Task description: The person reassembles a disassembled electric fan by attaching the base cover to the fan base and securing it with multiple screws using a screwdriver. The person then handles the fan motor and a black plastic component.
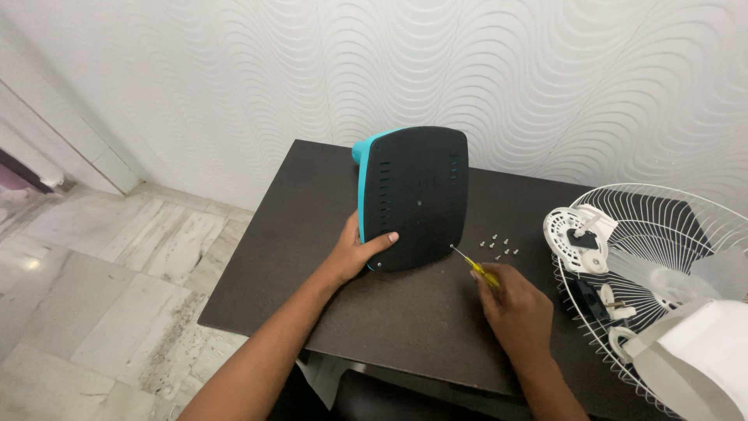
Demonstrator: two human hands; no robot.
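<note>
My left hand (360,248) grips the lower left edge of a black and teal fan base (413,196), which stands tilted on the dark table (312,257) with its slotted black underside facing me. In my right hand (514,304) is a yellow-handled screwdriver (474,266), its thin metal tip reaching toward the lower right corner of the base. Several small screws (499,246) lie loose on the table just right of the base.
A white wire fan grille (662,234) lies at the table's right end with a white motor housing (580,238) and small parts on it. White fan blades (701,343) sit at the lower right. A wavy white wall is behind; tiled floor lies left.
</note>
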